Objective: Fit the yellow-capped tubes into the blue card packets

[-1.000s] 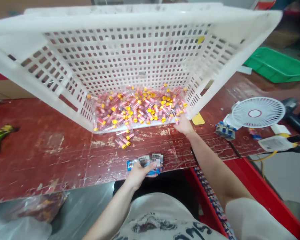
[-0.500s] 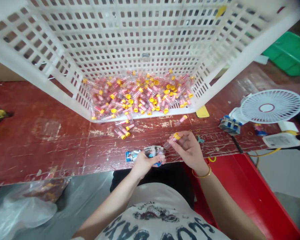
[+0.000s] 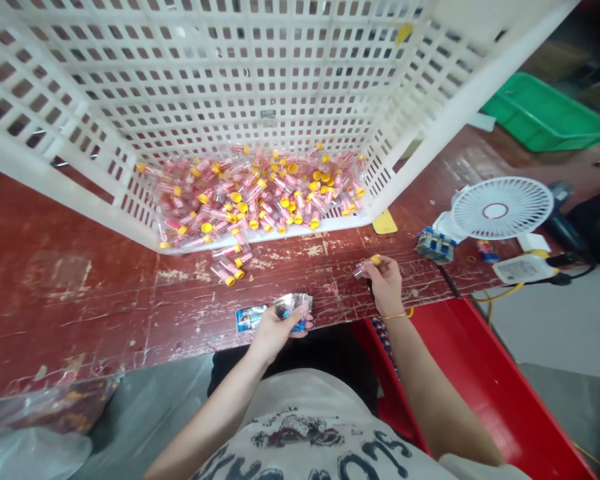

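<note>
Tube (image 3: 364, 269) pinched in right fingers (image 3: 393, 268) between crate (image 3: 280, 235) and counter's (image 3: 190, 300) front edge; left fingers (image 3: 297, 317) hold packets (image 3: 286, 305). I judge pickup done; next move needs steady pinch.

Basket (image 3: 460, 27) sits on table (image 3: 45, 280), tubes (image 3: 255, 193) in it, stray tubes (image 3: 223, 274) before it; fan (image 3: 500, 208) right, bin (image 3: 545, 117) behind fan.

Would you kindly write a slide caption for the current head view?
Left hand holding blue packets, right hand holding a yellow-capped tube, before a white basket of similar tubes.
</note>
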Motion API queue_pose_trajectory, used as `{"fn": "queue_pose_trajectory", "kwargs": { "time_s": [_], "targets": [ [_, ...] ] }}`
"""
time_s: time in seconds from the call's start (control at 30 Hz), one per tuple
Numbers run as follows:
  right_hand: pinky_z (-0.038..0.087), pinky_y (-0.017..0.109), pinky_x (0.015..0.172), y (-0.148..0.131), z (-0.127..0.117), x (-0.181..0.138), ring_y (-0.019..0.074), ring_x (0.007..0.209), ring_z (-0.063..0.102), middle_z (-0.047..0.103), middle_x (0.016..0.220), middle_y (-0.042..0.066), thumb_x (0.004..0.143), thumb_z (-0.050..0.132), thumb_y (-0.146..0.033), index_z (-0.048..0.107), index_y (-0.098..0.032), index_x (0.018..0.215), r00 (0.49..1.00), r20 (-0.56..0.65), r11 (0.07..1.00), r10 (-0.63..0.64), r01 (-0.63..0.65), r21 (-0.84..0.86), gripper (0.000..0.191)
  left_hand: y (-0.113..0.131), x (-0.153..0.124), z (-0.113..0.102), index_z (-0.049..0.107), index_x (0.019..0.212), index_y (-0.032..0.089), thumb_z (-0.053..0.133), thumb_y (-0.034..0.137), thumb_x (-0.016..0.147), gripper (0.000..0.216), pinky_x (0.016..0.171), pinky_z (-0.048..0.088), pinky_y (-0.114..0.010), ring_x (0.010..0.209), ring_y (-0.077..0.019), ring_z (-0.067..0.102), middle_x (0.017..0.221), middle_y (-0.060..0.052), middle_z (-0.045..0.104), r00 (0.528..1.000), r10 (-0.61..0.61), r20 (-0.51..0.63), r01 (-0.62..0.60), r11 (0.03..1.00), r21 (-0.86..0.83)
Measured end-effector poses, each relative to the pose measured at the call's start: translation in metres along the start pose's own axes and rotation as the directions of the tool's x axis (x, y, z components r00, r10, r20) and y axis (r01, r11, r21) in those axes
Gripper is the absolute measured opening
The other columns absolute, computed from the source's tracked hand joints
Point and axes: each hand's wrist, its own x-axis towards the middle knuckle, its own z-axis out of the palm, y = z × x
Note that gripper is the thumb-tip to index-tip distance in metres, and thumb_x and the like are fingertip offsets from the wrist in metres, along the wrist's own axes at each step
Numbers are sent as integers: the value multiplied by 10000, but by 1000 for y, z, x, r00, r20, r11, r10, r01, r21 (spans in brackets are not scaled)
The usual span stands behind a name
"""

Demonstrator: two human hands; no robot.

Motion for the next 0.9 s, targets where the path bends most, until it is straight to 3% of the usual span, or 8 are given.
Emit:
{"fn": "queue_pose_trajectory", "kwargs": {
  "time_s": [0.13,0.27,0.37,0.47,0.53,0.63,0.73,0.9],
  "targets": [
    [529,271,708,-18,-10,-9,104,732,626,614,834,-18,700,708,-320,493,-199,920,998,-42,999,-49,50,4,331,9,-6,3,688,914,128,775,403,669,379,602,591,-327,765,-218,687,867,-110,728,994,-86,65,91,992,-84],
    [526,290,757,-31,-37,-9,111,747,634,627,839,-14,687,732,-284,518,-191,929,972,-171,987,-161,159,-27,336,19,-13,3,693,956,139,796,364,653,391,660,594,-354,843,-234,680,901,-106,725,972,-150,182,179,972,-153],
    [526,287,745,-38,-54,-10,104,697,623,624,788,-29,652,757,-253,519,-189,886,948,-284,987,-142,159,38,340,20,-14,6,694,960,144,809,357,634,407,694,584,-362,850,-233,679,904,-100,726,965,-146,218,180,973,-143],
    [531,302,743,-52,-54,-24,115,688,628,625,765,-34,660,759,-246,522,-192,868,945,-287,985,-157,170,22,321,17,-13,9,698,914,130,820,374,606,411,661,567,-331,743,-209,686,829,-93,729,972,-104,210,125,988,-86],
    [538,320,750,-69,-40,-42,129,711,641,639,805,-17,706,738,-247,530,-200,904,963,-186,981,-194,193,-22,290,15,-13,10,698,880,125,827,371,588,403,621,544,-302,671,-195,676,758,-74,724,979,-41,201,52,998,-48],
    [545,347,783,-96,-7,-69,159,823,651,633,939,26,776,687,-226,525,-231,1006,967,118,973,-226,229,-10,281,16,-14,11,693,814,139,827,346,583,338,612,509,-281,632,-180,650,695,-40,704,976,74,204,-73,997,-9],
    [527,376,850,-114,19,-85,186,936,618,586,1025,51,807,652,-208,514,-256,1053,883,358,943,-304,332,-16,286,20,-17,11,682,727,151,820,346,586,278,642,495,-284,621,-175,626,654,-23,684,968,160,192,-173,984,51],
    [506,378,853,-118,34,-81,187,890,600,582,990,52,820,636,-221,532,-249,1006,766,564,892,-308,439,-110,215,23,-20,9,687,694,159,797,355,619,237,684,490,-286,632,-177,620,647,-19,678,953,217,213,-244,963,111]
  ]
}}
